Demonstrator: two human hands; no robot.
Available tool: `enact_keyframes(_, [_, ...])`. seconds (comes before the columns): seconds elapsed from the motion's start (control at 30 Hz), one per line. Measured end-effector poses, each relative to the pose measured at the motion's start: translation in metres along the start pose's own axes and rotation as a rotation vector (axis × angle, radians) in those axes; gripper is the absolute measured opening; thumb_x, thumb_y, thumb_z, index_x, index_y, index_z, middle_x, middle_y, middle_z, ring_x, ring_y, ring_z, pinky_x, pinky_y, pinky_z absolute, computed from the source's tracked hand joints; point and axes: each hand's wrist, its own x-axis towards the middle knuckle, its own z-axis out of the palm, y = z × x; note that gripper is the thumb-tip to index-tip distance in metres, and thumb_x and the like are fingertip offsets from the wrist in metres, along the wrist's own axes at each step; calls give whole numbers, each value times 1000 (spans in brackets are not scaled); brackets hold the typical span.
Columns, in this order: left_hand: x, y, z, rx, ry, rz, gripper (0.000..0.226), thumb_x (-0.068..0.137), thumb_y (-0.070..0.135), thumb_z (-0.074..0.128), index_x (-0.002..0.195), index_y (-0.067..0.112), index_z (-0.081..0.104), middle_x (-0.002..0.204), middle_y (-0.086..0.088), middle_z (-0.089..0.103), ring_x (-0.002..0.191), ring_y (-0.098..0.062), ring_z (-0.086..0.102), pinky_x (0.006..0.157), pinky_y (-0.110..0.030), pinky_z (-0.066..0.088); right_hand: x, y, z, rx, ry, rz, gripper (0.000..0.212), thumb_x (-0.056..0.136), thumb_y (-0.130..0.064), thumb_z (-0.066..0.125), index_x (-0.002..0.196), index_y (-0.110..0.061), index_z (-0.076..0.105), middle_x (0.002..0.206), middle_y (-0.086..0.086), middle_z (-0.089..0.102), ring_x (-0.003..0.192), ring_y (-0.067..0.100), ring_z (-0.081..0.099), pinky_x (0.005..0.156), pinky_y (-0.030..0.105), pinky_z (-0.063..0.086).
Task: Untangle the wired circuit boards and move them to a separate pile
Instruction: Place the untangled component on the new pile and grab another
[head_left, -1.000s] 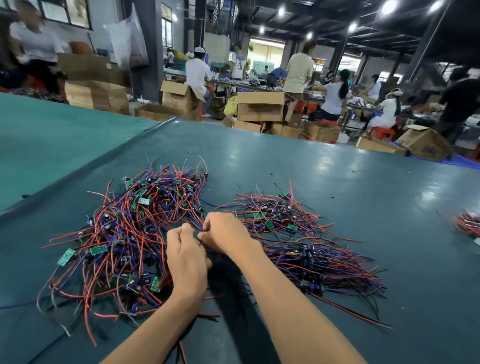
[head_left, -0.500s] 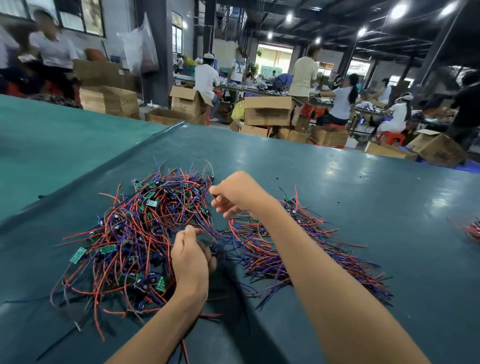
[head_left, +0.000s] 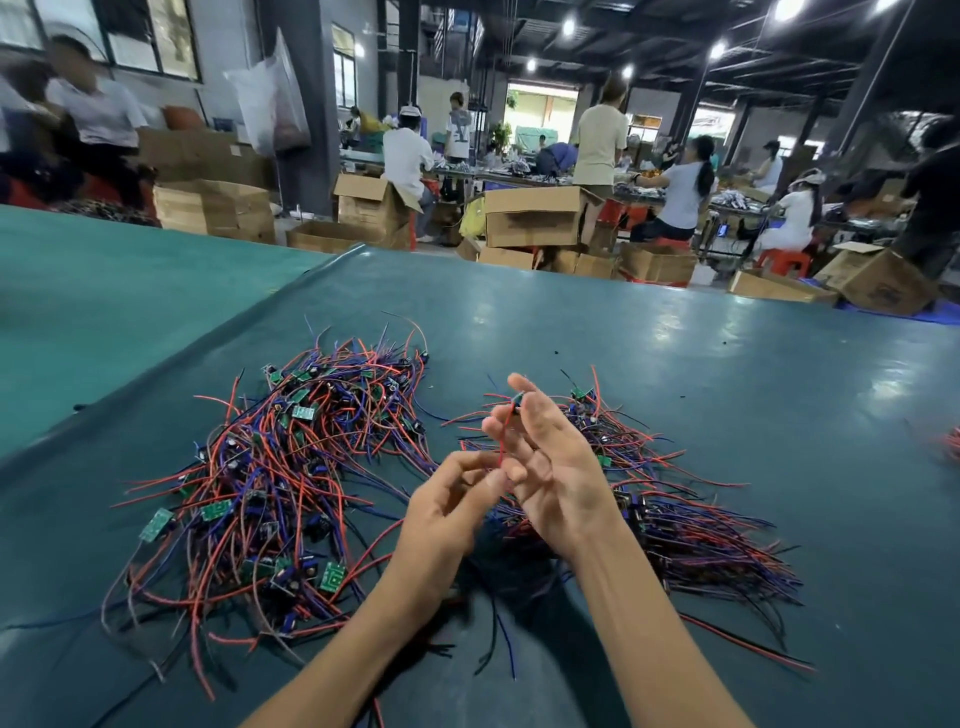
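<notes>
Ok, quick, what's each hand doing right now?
Left hand: pinching the lower end of a red wire.
Right hand: pinching that wire's small circuit board at its fingertips.

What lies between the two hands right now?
Head view: a red wire stretches from the left hand's pinch up to the small circuit board pinched by the right hand.

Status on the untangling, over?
Left hand pinching red lead. Right hand holding one wired board at fingertips. Tangled pile left, second pile right. Nothing in the way.
</notes>
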Motion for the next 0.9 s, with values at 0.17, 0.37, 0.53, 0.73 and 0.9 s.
enact_keyframes(0.17, [3,-10,-3,241,-2,-24,14,84,28,76,90,20,66,66,19,53,61,-1,42,57,-16,33,-7,6,-12,-4,47,-89,17,75,-23,74,91,-19,70,86,3,70,84,15,71,39,20,41])
enact_keyframes(0.37, [6,-10,-2,41,77,-101,14,103,19,56,95,10,50,75,0,63,46,-9,41,43,-13,32,-12,-24,-20,-255,100,-314,15,74,-17,81,87,-15,74,75,6,60,59,15,57,39,24,38])
enact_keyframes(0.53, [10,-15,-4,45,184,-148,6,102,12,55,98,11,58,71,-4,58,47,-11,41,42,-15,32,23,-55,-36,-325,521,-274,15,85,-4,76,96,-2,65,73,10,65,59,18,66,43,24,50])
enact_keyframes(0.73, [9,-22,-4,202,116,-163,15,98,14,61,91,25,68,64,2,61,52,-9,45,50,-20,35,60,-55,-74,-177,549,-27,9,91,12,60,100,13,59,100,30,63,80,35,65,59,30,62])
enact_keyframes(0.9, [10,-21,-6,229,108,-170,16,98,17,62,89,29,68,63,4,61,52,-9,46,52,-20,35,73,-61,-85,-163,583,-7,21,91,8,59,112,13,58,116,31,59,97,39,67,72,36,61])
